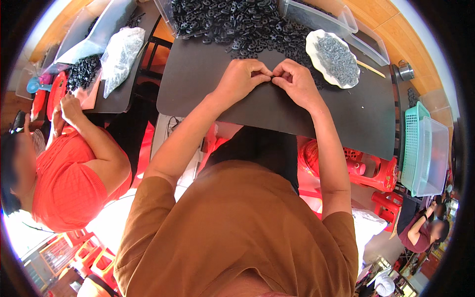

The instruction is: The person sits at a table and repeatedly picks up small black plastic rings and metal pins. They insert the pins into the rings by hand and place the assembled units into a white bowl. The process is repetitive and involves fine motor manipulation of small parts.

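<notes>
Over the dark table (pixel 193 74) my left hand (pixel 241 79) and my right hand (pixel 298 85) meet, thumbs and forefingers pinched together. A tiny dark bit shows between the fingertips, but the fingers hide most of it and its kind cannot be told. Just beyond the hands spreads a heap of small black plastic pieces (pixel 222 24), flat ovals with holes. To the right of my right hand sits a white scallop-edged plate (pixel 313 48) filled with small greyish, translucent pieces (pixel 339 59).
Clear plastic bins (pixel 368 47) stand behind the heap, and a thin stick (pixel 371 69) lies beside the plate. At right are a turquoise basket (pixel 410 148) and a metal cup (pixel 405 70). A co-worker in red (pixel 74 173) sits left, by a plastic bag (pixel 121 57). Red stools (pixel 386 208) stand below.
</notes>
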A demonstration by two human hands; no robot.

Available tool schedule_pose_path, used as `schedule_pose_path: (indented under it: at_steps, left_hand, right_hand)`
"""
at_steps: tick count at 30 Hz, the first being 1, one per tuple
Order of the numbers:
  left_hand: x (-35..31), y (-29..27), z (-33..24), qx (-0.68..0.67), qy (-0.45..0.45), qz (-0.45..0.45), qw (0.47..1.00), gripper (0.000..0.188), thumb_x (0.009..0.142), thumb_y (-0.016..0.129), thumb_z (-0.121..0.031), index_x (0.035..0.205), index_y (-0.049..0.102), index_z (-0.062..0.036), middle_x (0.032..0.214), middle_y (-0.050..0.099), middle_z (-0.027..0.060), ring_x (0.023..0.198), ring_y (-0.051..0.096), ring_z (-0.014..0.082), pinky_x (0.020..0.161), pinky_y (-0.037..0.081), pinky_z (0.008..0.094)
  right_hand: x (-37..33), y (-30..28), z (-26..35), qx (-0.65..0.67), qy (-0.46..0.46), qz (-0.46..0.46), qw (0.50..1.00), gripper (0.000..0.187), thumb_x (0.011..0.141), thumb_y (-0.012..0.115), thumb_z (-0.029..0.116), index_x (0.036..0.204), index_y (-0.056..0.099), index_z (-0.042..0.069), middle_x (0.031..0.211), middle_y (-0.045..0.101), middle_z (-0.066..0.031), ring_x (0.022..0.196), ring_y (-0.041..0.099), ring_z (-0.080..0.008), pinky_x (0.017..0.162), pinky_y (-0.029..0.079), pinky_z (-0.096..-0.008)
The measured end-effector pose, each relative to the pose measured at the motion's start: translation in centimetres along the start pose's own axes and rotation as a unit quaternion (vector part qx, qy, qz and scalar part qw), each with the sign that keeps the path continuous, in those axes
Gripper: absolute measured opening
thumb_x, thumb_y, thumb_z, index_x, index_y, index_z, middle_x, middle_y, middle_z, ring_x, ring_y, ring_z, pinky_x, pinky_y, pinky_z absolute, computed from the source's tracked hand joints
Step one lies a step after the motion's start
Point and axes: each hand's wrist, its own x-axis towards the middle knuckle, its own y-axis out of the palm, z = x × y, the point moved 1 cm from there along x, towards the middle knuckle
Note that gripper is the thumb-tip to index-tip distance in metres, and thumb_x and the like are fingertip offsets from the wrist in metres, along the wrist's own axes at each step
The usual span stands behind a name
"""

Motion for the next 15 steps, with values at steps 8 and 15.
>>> schedule_pose_path:
  at_steps: [8,15]
  left_hand:
    - [-0.2,-0.3,-0.7,-0.003,-0.022,-0.014,1.000,0.014,0.087,0.068,-0.010,0.097,0.071,-0.0016,0.087,0.069,0.0090,0.071,0.064,0.0142,0.067,0.050,0.0266]
    - [0.0,0.1,-0.9,-0.005,0.009,-0.021,1.000,0.012,0.086,0.066,-0.006,0.097,0.070,-0.0017,0.086,0.068,0.0074,0.070,0.062,0.0139,0.066,0.050,0.0263]
  right_hand:
    - [5.1,-8.8,-3.2,0.150,0.101,0.103,0.978,0.010,0.085,0.066,0.012,0.090,0.060,0.006,0.079,0.063,-0.0025,0.072,0.064,-0.0114,0.065,0.051,-0.0258]
    - [7.8,-17.9,-7.0,0.155,-0.056,-0.292,0.942,0.033,0.091,0.066,0.013,0.120,0.059,0.000,0.106,0.069,-0.0095,0.099,0.064,-0.0141,0.079,0.049,-0.0236]
